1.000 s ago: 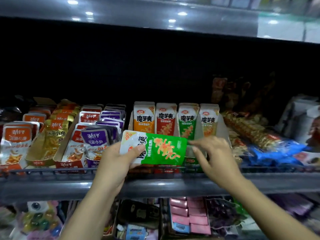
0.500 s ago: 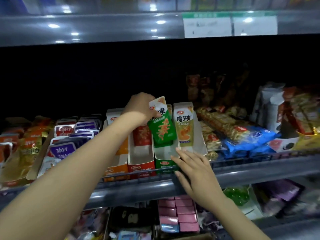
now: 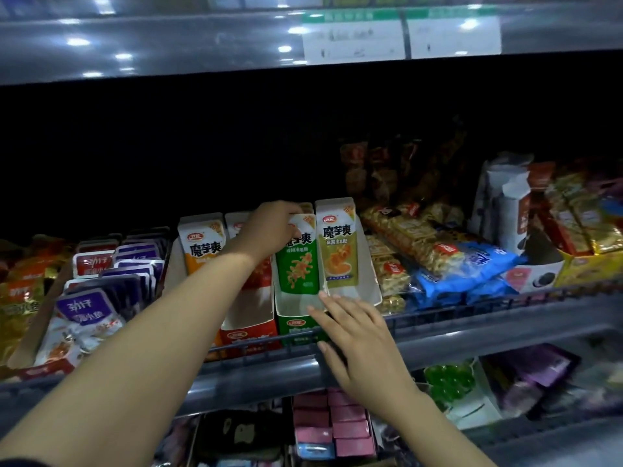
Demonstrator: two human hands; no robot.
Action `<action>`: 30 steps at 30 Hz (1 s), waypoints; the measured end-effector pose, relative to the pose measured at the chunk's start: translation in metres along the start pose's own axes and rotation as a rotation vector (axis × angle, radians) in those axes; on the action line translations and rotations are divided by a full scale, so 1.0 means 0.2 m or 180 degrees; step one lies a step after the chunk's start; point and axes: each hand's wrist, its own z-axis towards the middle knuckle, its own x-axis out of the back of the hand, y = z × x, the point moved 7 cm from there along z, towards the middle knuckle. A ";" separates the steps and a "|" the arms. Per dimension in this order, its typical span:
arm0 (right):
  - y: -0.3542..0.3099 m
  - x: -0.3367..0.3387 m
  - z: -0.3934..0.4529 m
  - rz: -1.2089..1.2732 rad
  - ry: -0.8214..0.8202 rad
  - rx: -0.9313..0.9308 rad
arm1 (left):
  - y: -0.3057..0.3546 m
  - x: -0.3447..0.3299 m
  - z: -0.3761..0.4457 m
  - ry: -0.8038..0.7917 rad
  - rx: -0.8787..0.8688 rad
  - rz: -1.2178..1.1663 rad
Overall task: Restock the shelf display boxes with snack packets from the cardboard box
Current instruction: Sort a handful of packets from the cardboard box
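Observation:
A green snack packet (image 3: 298,264) stands upright in the green display box (image 3: 296,318) on the middle shelf. My left hand (image 3: 269,227) grips the packet's white top edge from above. My right hand (image 3: 354,335) lies with straight fingers against the front right of the green display box, at the shelf's wire rail. An orange packet (image 3: 202,242), a red packet (image 3: 261,273) partly hidden by my left wrist, and an olive packet (image 3: 338,244) stand in the neighbouring boxes. The cardboard box is out of view.
Purple and red fish-snack packs (image 3: 101,291) fill boxes at the left. Gold biscuit packs (image 3: 414,244) and blue packs (image 3: 472,267) lie at the right. The shelf's grey front edge (image 3: 488,335) runs across, with pink boxes (image 3: 333,426) on the shelf below.
My left hand has set the green packet from tilted to upright, deeper into the green box. My right hand has stayed at the box front. The view has shifted slightly.

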 end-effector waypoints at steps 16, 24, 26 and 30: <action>0.00 -0.02 -0.01 -0.0210 -0.0061 -0.0006 | -0.01 -0.08 -0.16 0.0494 -0.0330 0.0571; -0.15 0.01 -0.26 -0.0020 -0.0125 -0.0008 | 0.07 -0.16 -0.95 0.1291 -0.0498 -0.0606; -0.18 -0.04 -0.39 0.0043 -0.0259 -0.0118 | 0.05 -0.26 -1.17 0.1148 -0.0508 -0.0738; -0.19 -0.18 -0.75 -0.0095 -0.0822 -0.0552 | -0.07 -0.64 -1.51 0.0272 0.0107 -0.0965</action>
